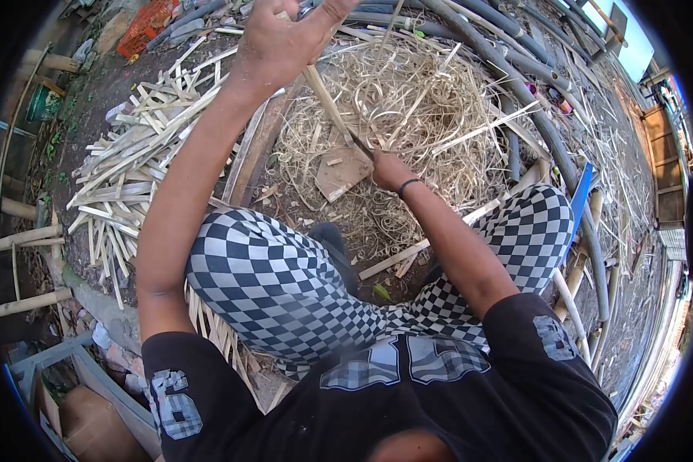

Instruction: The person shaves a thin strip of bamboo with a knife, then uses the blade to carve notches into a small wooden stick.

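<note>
Nearest, the person's knees in black-and-white checked trousers [285, 285] frame the work. Just beyond them the right hand [389, 171] is closed around a knife handle, its blade barely visible against the long pale bamboo strip [325, 100]. The strip's long axis runs diagonally, from the right hand up and away to the left hand [285, 38], which is closed around the far end, fingers partly spread. Past both hands lies a heap of curled pale bamboo shavings [416, 100], slightly to the right.
</note>
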Tool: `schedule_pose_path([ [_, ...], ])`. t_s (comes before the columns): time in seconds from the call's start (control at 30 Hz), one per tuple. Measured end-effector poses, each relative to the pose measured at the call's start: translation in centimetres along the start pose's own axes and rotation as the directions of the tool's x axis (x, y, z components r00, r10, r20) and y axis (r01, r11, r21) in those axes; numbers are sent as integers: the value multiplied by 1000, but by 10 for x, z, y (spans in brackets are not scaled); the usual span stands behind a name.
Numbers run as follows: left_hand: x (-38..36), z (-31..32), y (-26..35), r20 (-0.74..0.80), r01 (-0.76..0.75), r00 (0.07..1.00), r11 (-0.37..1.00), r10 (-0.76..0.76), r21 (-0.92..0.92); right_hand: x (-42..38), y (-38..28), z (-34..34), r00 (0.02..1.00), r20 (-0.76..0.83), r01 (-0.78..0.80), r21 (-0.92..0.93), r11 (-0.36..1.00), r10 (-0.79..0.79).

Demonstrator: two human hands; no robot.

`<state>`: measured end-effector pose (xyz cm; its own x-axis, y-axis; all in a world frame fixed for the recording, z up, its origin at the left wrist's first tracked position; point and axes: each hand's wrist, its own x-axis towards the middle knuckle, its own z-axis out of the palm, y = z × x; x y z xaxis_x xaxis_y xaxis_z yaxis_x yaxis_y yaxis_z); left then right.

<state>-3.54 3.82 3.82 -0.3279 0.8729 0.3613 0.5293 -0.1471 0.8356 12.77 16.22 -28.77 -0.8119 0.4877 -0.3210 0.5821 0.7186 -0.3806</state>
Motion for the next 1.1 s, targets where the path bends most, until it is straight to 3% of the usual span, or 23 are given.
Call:
schedule_pose_path([
  [0.07, 5, 8, -24, -60, -11, 998, 999, 13, 30, -3, 10, 17, 992, 43, -123, 103, 987, 119],
  [0.13, 10, 13, -34, -183, -345, 924, 939, 336, -18, 0, 18, 26, 997, 28, -80, 178, 981, 76],
  [0.17, 9, 11, -39, -185, -344, 924, 939, 334, -21, 1, 21, 31, 997, 26, -82, 218, 973, 78],
  [0.23, 5, 2, -29, -132, -144, 984, 977, 124, -157, -1, 18, 30, 996, 20, -84, 260, 962, 81],
  [0.27, 4, -9, -28, -130, -148, 983, 977, 128, -156, -2, 18, 27, 994, 43, -104, 272, 957, 96],
  [0.33, 1, -28, -29, 169, -61, 973, 878, 159, -474, -5, 7, 12, 992, 64, -123, 285, 951, 109],
  [0.37, 3, -23, -39, 171, -61, 972, 879, 159, -473, -7, -2, 2, 984, 109, -175, 404, 898, 142],
  [0.43, 4, -5, -65, -159, -256, 967, 747, 200, -613, -7, -14, -10, 974, 154, -223, 517, 826, 166],
  [0.5, 5, -3, -74, -171, -283, 959, 711, 227, -644, -5, -24, -22, 984, 102, -176, 691, 701, 147],
  [0.57, 9, -5, -75, -202, -332, 941, 628, 271, -704, -7, -34, -39, 991, 5, -100, 686, 721, 132],
  [0.6, 9, -6, -77, -185, -328, 941, 633, 283, -701, -10, -41, -50, 990, -83, -32, 663, 748, 116],
  [0.67, 10, -11, -81, -312, -324, 932, 804, 183, -498, -21, -51, -76, 988, -102, -4, 742, 671, 119],
  [0.73, 6, -20, -76, -297, -293, 942, 821, 160, -490, -32, -61, -104, 985, -144, 57, 796, 603, 97],
  [0.8, 2, -23, -68, -344, -179, 936, 949, 82, -261, -43, -69, -128, 984, -141, 59, 826, 560, 104],
  [0.9, 2, -21, -63, -334, -195, 935, 960, 119, -202, -50, -74, -147, 949, -312, 202, 726, 657, 54],
  [0.97, 0, -21, -55, -306, -135, 946, 989, 110, -62, -57, -79, -158, 933, -359, 249, 712, 656, 35],
  [1.1, 2, -14, -36, -213, -171, 963, 985, 166, -7, -81, -93, -179, 889, -458, 370, 686, 627, -23],
])
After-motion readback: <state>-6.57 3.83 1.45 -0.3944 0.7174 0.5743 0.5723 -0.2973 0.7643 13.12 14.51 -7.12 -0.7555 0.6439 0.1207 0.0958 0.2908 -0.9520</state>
